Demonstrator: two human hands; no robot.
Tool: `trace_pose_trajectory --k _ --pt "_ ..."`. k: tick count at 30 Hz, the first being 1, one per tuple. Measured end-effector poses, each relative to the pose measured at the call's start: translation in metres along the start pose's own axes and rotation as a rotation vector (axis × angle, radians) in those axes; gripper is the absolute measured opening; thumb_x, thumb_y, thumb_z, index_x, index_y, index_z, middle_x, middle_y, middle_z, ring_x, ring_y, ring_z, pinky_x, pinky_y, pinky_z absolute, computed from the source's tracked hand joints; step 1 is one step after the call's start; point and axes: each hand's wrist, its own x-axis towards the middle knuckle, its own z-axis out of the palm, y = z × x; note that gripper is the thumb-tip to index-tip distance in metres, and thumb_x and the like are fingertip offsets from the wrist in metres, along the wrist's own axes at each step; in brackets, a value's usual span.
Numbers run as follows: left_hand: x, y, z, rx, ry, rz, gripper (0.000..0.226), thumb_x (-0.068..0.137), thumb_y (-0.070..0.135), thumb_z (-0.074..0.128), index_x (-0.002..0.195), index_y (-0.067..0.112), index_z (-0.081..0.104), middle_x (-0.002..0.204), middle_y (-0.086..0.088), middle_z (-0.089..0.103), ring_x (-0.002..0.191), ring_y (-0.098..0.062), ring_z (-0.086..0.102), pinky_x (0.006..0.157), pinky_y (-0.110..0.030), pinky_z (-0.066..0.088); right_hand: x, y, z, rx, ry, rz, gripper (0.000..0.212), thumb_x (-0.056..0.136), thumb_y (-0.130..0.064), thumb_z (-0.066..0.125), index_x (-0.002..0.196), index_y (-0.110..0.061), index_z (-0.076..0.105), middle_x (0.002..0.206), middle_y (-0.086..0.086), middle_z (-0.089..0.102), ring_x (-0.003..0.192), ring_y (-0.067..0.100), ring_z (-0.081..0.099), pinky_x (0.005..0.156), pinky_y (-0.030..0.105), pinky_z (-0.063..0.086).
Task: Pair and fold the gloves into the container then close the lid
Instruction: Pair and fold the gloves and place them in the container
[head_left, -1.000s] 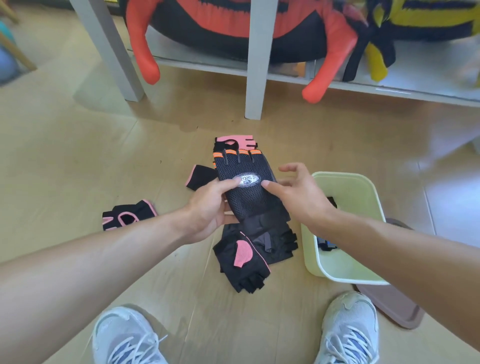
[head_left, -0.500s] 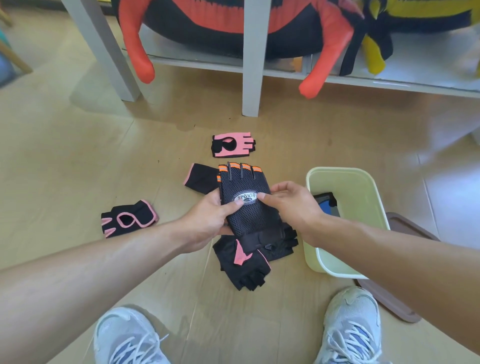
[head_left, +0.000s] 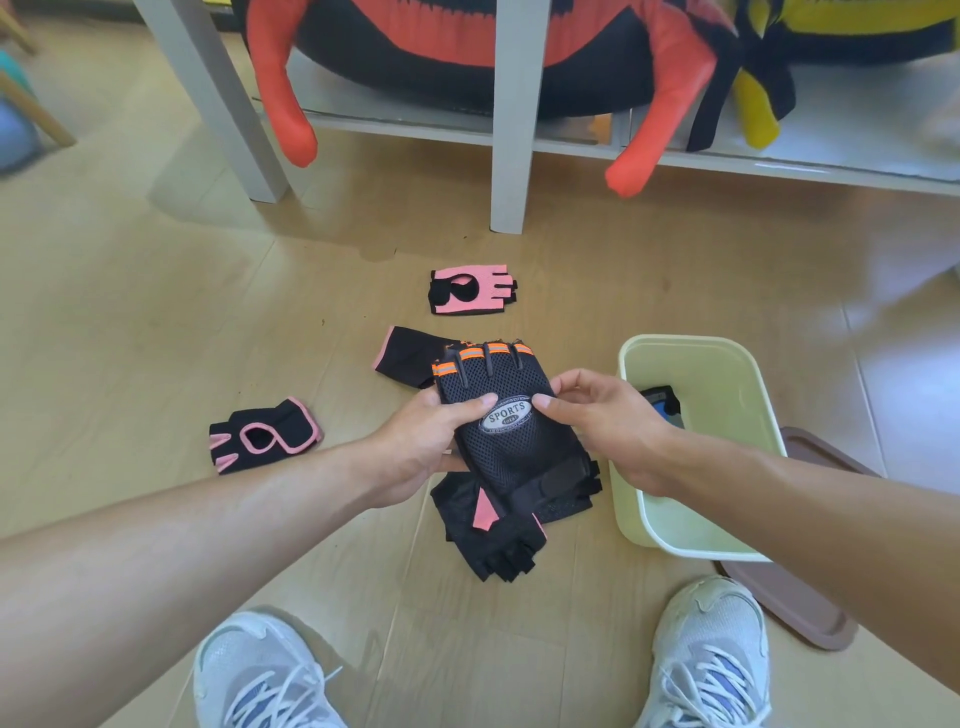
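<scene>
Currently left hand (head_left: 421, 447) and right hand (head_left: 610, 431) are both pinching the orange-trimmed black glove (head_left: 498, 415), thumbs on top, beside the pale green container (head_left: 696, 545); brown lid (head_left: 800, 608) is lying underneath.

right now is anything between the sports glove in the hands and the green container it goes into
Nothing visible blocks it. The left hand and right hand hold the sports glove just left of the green container, whose top is open. Its brown lid lies on the floor beside it. A dark glove already lies inside.
</scene>
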Motion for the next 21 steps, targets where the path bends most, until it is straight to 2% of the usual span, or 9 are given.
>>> trace_pose_trajectory --k 2,4,6,12,16,19,21 --pt "0.0001 -0.0019 -0.0008 -0.002 -0.015 -0.007 0.026 0.103 0.025 0.056 0.126 0.019 0.066 0.116 -0.001 0.077 0.102 -0.018 0.075 0.081 -0.035 0.059 0.0015 0.0024 0.0011 0.046 -0.003 0.017 0.015 0.092 -0.022 0.075 0.101 -0.014 0.066 0.115 0.011 0.076 0.076 0.011 0.069 0.058 0.019 0.050" --pt "0.0002 -0.0027 -0.0002 -0.007 -0.025 -0.013 0.027 0.103 0.024 0.056 0.127 0.016 0.065 0.116 -0.002 0.077 0.101 -0.018 0.075 0.081 -0.035 0.059 0.0017 0.0032 0.0024 0.107 0.006 0.050 0.013 0.091 -0.021 0.077 0.096 -0.016 0.066 0.112 0.011 0.075 0.084 0.018 0.069 0.059 0.022 0.052" --pt "0.0007 -0.0025 0.0005 -0.007 -0.031 -0.018 0.027 0.103 0.023 0.056 0.128 0.015 0.064 0.116 -0.002 0.077 0.100 -0.017 0.076 0.079 -0.033 0.060 0.0014 0.0041 0.0040 0.155 0.019 0.062 0.012 0.091 -0.018 0.076 0.092 -0.017 0.065 0.103 0.009 0.074 0.082 0.019 0.069 0.054 0.022 0.053" --pt "0.0000 -0.0037 0.0016 -0.009 -0.017 -0.010 0.020 0.104 0.025 0.055 0.120 0.022 0.066 0.112 0.003 0.078 0.095 -0.013 0.076 0.071 -0.029 0.060 0.0015 0.0078 0.0085 0.190 0.077 0.057 0.016 0.093 -0.015 0.074 0.088 -0.017 0.059 0.098 0.008 0.071 0.080 0.019 0.067 0.054 0.023 0.051" --pt "0.0001 -0.0057 0.0018 -0.006 -0.004 -0.009 0.024 0.105 0.021 0.054 0.126 0.017 0.063 0.116 0.000 0.077 0.096 -0.013 0.076 0.070 -0.029 0.061 0.0015 0.0070 0.0076 0.117 0.117 0.038 0.024 0.088 -0.014 0.079 0.103 -0.013 0.060 0.103 0.009 0.075 0.085 0.021 0.073 0.058 0.025 0.052" --pt "-0.0003 -0.0042 0.0002 -0.009 -0.020 -0.014 0.026 0.105 0.017 0.053 0.129 0.014 0.062 0.118 -0.003 0.076 0.099 -0.015 0.076 0.073 -0.032 0.062 0.0001 0.0050 0.0052 0.104 0.105 0.036 0.034 0.087 -0.014 0.081 0.113 -0.010 0.059 0.096 0.005 0.076 0.069 0.013 0.072 0.046 0.017 0.050" --pt "-0.0008 -0.0031 0.0005 -0.014 -0.024 -0.024 0.025 0.105 0.016 0.052 0.128 0.014 0.061 0.118 -0.004 0.076 0.100 -0.016 0.076 0.076 -0.034 0.063 -0.0004 0.0044 0.0039 0.100 0.084 0.049 0.036 0.087 -0.015 0.081 0.115 -0.011 0.059 0.093 0.003 0.076 0.065 0.009 0.072 0.045 0.017 0.050"
